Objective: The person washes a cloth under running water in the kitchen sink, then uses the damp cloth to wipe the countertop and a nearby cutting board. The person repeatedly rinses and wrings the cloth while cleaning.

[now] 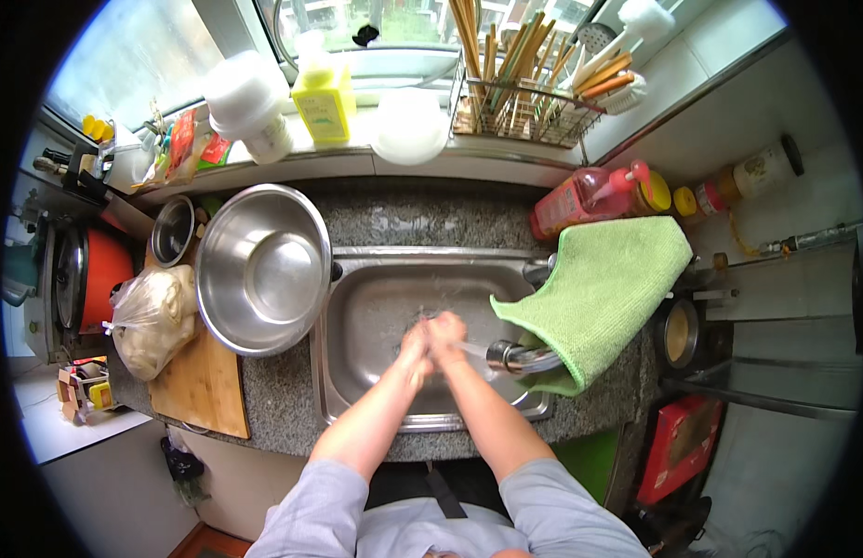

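Note:
Both hands are together over the stainless steel sink, under water running from the chrome faucet. My left hand touches my right hand; nothing else is seen between them, though their inner sides are hidden. A green microfiber cloth is draped over the faucet's back part, right of the hands. Left of the sink, a large stainless steel bowl stands partly over the sink's rim.
A wooden cutting board lies at left under a plastic bag of pale food. Behind the sink are a pink pump bottle, a yellow bottle and a wire basket of chopsticks. A red pot stands far left.

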Tool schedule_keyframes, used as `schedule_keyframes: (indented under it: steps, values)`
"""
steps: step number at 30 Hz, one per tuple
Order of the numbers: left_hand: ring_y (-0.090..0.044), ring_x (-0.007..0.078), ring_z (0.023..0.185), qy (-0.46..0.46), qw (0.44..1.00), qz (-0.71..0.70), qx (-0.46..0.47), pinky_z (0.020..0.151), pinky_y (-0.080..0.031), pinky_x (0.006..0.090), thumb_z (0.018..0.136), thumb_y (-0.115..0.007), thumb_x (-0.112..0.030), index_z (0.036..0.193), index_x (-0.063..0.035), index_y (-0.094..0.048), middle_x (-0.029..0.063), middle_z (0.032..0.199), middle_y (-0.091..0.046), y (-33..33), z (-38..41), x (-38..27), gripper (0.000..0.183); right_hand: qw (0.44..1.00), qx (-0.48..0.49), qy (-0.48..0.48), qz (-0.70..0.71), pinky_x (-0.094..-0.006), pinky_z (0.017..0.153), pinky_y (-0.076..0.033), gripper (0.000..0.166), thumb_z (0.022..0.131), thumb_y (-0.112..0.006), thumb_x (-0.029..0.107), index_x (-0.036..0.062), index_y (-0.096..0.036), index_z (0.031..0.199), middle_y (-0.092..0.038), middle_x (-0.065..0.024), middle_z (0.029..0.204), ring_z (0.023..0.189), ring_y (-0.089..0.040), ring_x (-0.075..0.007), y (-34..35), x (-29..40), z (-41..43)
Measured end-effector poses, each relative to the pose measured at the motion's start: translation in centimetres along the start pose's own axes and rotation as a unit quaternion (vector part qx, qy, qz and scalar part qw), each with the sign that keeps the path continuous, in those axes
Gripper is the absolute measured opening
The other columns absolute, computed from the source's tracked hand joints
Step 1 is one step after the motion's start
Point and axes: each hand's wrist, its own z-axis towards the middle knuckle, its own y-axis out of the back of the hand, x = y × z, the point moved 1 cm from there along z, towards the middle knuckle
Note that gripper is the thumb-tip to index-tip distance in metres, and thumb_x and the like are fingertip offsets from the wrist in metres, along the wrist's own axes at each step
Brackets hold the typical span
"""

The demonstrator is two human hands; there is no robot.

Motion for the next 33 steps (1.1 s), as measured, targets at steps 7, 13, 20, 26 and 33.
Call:
schedule_keyframes:
  steps: [7,13,20,26,33]
  values:
    - [-0.059,0.0220,0.064,0.114,0.921,-0.051,0.370,0.058,-0.049,0.0364,0.098,-0.042,-0.044,0.077,-0.0110,-0.055,0.0077,0.072,-0.059,6.2,4.8,-1.8,0.041,0.966,-0.116,0.229,0.033,-0.0454,0.052,-0.040,0.023,0.070,-0.064,0.018,0.0019,-0.051,0.060,-0.046,-0.0147,0.055,0.051,-0.045,-0.0319,-2.4,0.0,-1.3]
    - [-0.060,0.0238,0.073,0.025,0.998,-0.029,0.058,0.065,-0.050,0.0395,0.099,-0.041,-0.042,0.081,-0.0080,-0.055,0.0066,0.074,-0.060,0.9,2.0,0.1,0.041,0.991,-0.102,0.022,0.084,-0.0472,0.052,-0.039,0.025,0.067,-0.063,0.022,0.0012,-0.051,0.060,-0.047,-0.0186,0.055,0.053,-0.048,-0.0382,0.4,0.6,0.6]
    - [-0.059,0.0208,0.066,0.038,0.995,-0.030,0.089,0.059,-0.048,0.0365,0.098,-0.042,-0.044,0.080,-0.0133,-0.055,0.0044,0.072,-0.059,0.7,-1.1,-1.4,0.038,0.972,-0.117,0.202,-0.021,-0.0463,0.057,-0.041,0.024,0.066,-0.064,0.023,0.0014,-0.053,0.063,-0.053,-0.0177,0.062,0.059,-0.051,-0.0359,-1.8,0.5,-1.3]
    - [-0.064,0.0238,0.088,0.017,0.977,-0.086,0.193,0.080,-0.053,0.0403,0.095,-0.049,-0.023,0.099,-0.0084,-0.057,0.0065,0.091,-0.064,4.0,-1.6,-4.8,0.017,0.940,0.239,-0.049,0.237,-0.0508,0.077,-0.050,0.030,0.095,-0.049,0.030,0.0061,-0.038,0.110,-0.051,-0.0165,0.106,0.090,-0.059,-0.0262,0.5,-5.4,2.3]
    - [-0.058,0.0145,0.079,-0.148,0.961,0.233,0.000,0.066,-0.051,0.0356,0.093,-0.059,-0.025,0.109,-0.0141,-0.049,0.0019,0.088,-0.058,7.7,-2.2,-7.9,0.022,0.866,0.277,-0.163,0.384,-0.0365,0.076,-0.051,0.055,0.086,-0.066,0.007,0.0144,-0.027,0.125,-0.049,-0.0076,0.101,0.091,-0.057,-0.0205,4.2,-5.4,0.7]
